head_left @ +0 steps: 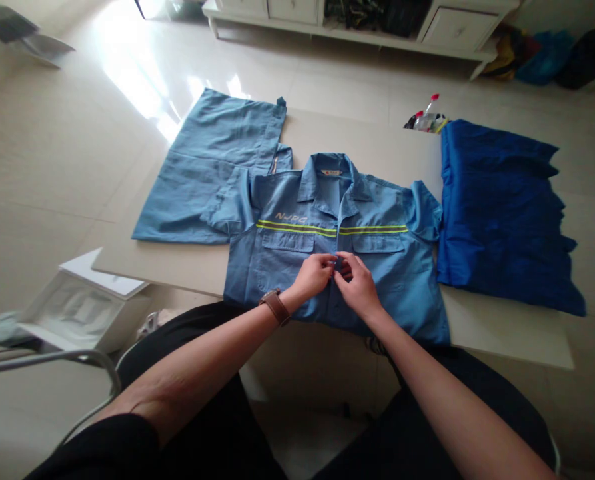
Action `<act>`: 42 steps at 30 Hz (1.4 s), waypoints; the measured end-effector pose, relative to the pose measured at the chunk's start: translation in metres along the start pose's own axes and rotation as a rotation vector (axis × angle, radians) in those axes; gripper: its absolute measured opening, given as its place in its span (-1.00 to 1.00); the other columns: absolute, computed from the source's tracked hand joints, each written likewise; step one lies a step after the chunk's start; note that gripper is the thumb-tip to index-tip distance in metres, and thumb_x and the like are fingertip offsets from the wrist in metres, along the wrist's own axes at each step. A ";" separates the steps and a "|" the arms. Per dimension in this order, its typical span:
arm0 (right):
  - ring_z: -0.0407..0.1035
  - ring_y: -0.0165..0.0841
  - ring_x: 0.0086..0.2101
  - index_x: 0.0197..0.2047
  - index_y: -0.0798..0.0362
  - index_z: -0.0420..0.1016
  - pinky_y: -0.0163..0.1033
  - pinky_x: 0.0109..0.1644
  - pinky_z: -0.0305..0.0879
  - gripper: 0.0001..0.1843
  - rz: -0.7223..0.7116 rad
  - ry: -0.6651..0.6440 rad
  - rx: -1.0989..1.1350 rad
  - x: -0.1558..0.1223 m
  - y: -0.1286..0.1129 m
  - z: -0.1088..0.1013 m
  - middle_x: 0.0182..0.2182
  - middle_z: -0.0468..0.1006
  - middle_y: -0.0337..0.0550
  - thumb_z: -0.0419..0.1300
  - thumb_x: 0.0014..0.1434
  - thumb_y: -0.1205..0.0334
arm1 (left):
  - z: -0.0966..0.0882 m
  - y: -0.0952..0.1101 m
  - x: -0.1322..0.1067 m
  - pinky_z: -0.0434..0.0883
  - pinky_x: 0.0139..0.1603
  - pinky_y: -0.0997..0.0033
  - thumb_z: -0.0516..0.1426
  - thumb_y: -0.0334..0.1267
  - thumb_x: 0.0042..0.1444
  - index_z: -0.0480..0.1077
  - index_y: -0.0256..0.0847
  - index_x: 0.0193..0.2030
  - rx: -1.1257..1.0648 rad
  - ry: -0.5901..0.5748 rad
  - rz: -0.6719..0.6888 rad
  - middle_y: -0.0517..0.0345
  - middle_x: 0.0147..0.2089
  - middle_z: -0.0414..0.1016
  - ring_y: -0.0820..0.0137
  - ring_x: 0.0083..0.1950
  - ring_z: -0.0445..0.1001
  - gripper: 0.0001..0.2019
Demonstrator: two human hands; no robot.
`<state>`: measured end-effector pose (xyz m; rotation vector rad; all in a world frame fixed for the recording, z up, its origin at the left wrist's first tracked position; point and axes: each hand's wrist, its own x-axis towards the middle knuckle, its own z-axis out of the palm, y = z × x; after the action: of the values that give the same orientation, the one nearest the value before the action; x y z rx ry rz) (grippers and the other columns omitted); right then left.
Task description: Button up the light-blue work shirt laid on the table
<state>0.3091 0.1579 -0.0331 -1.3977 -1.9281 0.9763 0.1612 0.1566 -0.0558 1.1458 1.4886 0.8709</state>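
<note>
A blue work shirt [392, 277] lies face up with its collar away from me, a yellow-green stripe across its chest and lettering above the left pocket flap. Its front hem hangs over the near table edge. At the middle of the front placket my left hand [318, 272] pinches the cloth, fingers closed. My right hand [358, 283] pinches the same placket from the other side, thumb and fingers curled together. The fingertips nearly meet below the stripe. Whether a button sits between them is too small to make out. A brown-strapped watch [276, 307] is on my left wrist.
Folded light-blue garment [202, 167] lies left on the pale table [517, 333], partly under the shirt's sleeve. Dark-blue cloth [502, 213] lies right. Bottles with red caps [431, 113] stand beyond the far edge. A white cabinet [297, 13] is at the back, a white box [87, 300] lower left.
</note>
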 end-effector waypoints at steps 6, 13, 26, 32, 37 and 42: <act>0.44 -0.26 -0.25 0.10 -0.04 0.48 -0.13 -0.08 0.45 -0.61 -0.035 -0.027 -0.091 0.000 0.002 -0.001 -0.15 0.50 -0.11 0.13 0.21 0.31 | -0.003 0.009 -0.004 0.39 -0.22 0.49 0.05 -0.56 0.04 0.59 -0.29 -0.18 0.159 0.004 0.059 0.13 -0.32 0.58 0.42 -0.30 0.46 -0.67; 0.43 -0.24 -0.25 -0.04 -0.01 0.51 -0.13 -0.06 0.41 -0.75 -0.026 -0.051 -0.183 0.000 0.003 -0.003 -0.20 0.49 -0.11 0.13 0.22 0.28 | -0.004 0.018 -0.008 0.37 -0.22 0.47 0.11 -0.54 0.08 0.57 -0.26 -0.14 0.211 0.002 0.046 0.19 -0.37 0.54 0.42 -0.34 0.44 -0.72; 0.39 -0.25 -0.25 -0.19 -0.01 0.48 -0.15 -0.07 0.34 -0.83 -0.040 -0.086 -0.213 -0.001 0.002 -0.006 -0.26 0.44 -0.13 0.07 0.22 0.34 | -0.001 0.017 -0.005 0.35 -0.24 0.44 0.17 -0.54 0.10 0.50 -0.28 -0.27 0.292 0.019 0.023 0.14 -0.35 0.56 0.41 -0.32 0.47 -0.87; 0.34 -0.29 -0.33 -0.22 -0.04 0.35 -0.19 -0.17 0.28 -0.93 0.016 -0.015 -0.193 0.000 0.004 -0.005 -0.29 0.43 -0.20 0.14 0.19 0.27 | 0.000 0.014 -0.004 0.40 -0.20 0.43 0.16 -0.54 0.11 0.47 -0.26 -0.28 0.247 0.017 0.008 0.15 -0.36 0.55 0.40 -0.31 0.49 -0.87; 0.32 -0.29 -0.34 -0.20 -0.05 0.34 -0.20 -0.21 0.27 -0.86 0.033 -0.015 -0.220 0.000 0.004 -0.005 -0.29 0.40 -0.21 0.19 0.14 0.27 | 0.000 0.009 -0.003 0.43 -0.19 0.42 0.17 -0.53 0.11 0.45 -0.24 -0.29 0.220 0.017 0.019 0.15 -0.36 0.54 0.40 -0.31 0.50 -0.87; 0.35 -0.28 -0.31 0.05 -0.08 0.44 -0.19 -0.16 0.32 -0.63 -0.003 -0.065 -0.260 -0.001 0.001 -0.008 -0.24 0.43 -0.18 0.14 0.16 0.34 | 0.002 0.006 -0.002 0.45 -0.18 0.42 0.17 -0.53 0.12 0.45 -0.24 -0.30 0.157 0.021 0.012 0.17 -0.35 0.54 0.41 -0.32 0.50 -0.88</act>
<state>0.3159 0.1592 -0.0292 -1.5197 -2.1666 0.8004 0.1640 0.1560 -0.0503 1.2645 1.5912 0.7863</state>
